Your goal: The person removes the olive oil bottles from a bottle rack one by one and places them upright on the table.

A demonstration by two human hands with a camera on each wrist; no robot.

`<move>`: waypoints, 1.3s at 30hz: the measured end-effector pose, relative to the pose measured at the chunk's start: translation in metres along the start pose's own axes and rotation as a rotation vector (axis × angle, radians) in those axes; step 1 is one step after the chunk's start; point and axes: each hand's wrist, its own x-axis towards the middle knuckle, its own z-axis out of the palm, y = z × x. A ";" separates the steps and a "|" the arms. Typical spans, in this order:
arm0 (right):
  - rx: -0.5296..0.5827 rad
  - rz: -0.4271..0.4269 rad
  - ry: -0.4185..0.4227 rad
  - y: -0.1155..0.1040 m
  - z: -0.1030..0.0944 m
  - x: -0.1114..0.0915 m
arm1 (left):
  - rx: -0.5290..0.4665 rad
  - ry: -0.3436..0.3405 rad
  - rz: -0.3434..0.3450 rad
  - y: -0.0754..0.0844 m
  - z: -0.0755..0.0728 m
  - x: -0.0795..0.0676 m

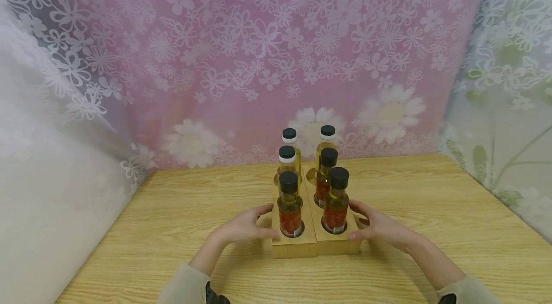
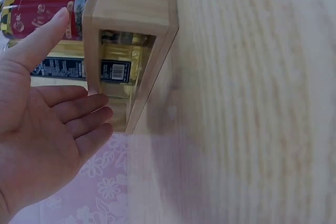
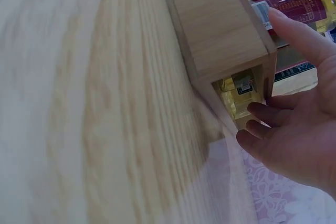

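Two wooden bottle racks stand side by side, touching: the left rack (image 1: 294, 250) and the right rack (image 1: 338, 247). In the left one are a red-labelled oil bottle (image 1: 291, 220) in front and two pale yellow oil bottles behind. The right one has two red-labelled bottles, the front one (image 1: 335, 215) nearest me, and a pale yellow bottle (image 1: 327, 145) at the back. My left hand (image 1: 243, 227) is at the left rack's outer side, fingers extended by its open end, thumb near the top edge. Mirroring it, my right hand (image 1: 385, 232) is at the right rack's outer side, fingers loosely bent.
The racks stand on a light wood-grain table (image 1: 194, 203). A pink floral curtain (image 1: 258, 64) hangs behind its back edge, with pale cloth (image 1: 51, 174) on the left and a white flowered curtain (image 1: 513, 103) on the right.
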 end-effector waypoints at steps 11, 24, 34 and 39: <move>0.101 -0.001 0.087 0.000 0.010 -0.005 | -0.013 0.261 -0.009 -0.001 -0.020 0.013; 0.151 -0.029 0.084 0.005 0.015 -0.007 | -0.037 0.480 -0.055 0.015 -0.041 0.052; 0.118 -0.056 0.090 0.006 0.016 -0.009 | -0.124 0.530 -0.005 0.028 -0.042 0.079; 0.108 -0.068 0.075 0.006 0.016 -0.009 | -0.150 0.539 0.016 0.030 -0.041 0.089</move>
